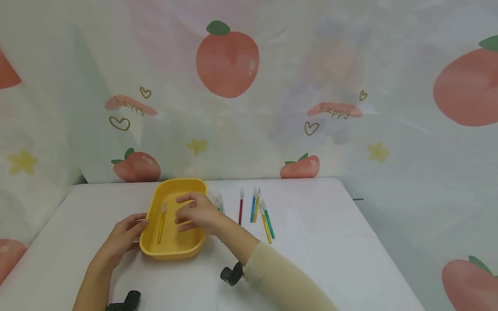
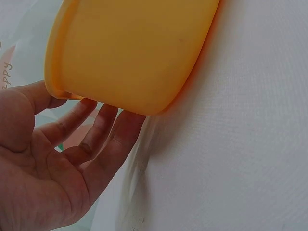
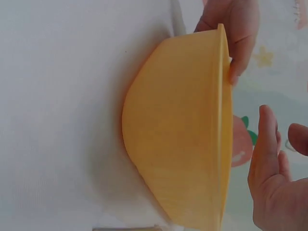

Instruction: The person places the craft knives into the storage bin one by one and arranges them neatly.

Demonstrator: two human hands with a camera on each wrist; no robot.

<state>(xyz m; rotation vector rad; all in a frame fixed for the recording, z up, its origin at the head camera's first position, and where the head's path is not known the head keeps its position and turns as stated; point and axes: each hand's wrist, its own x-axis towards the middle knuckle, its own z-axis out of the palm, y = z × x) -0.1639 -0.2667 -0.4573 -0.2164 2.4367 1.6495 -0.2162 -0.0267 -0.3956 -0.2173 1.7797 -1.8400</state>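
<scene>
A yellow plastic basin (image 1: 175,246) with rounded corners stands on the white table. Inside it, near the left wall, lies one slim yellow pen-like stick (image 1: 161,226) with a whitish clear end. My left hand (image 1: 121,238) holds the basin's left side, thumb at the rim and fingers against the outer wall (image 2: 120,53). Over the basin's right half hovers my right hand (image 1: 198,214), its fingers loosely spread and nothing visible in them. In the right wrist view that hand (image 3: 279,183) is apart from the rim.
Right of the basin lie several similar sticks: a red one (image 1: 241,209), a blue one (image 1: 253,210), yellow ones (image 1: 266,228) and a green one (image 1: 270,224). Others (image 1: 220,203) are partly hidden behind the right hand. A fruit-printed curtain (image 1: 249,142) hangs behind the table.
</scene>
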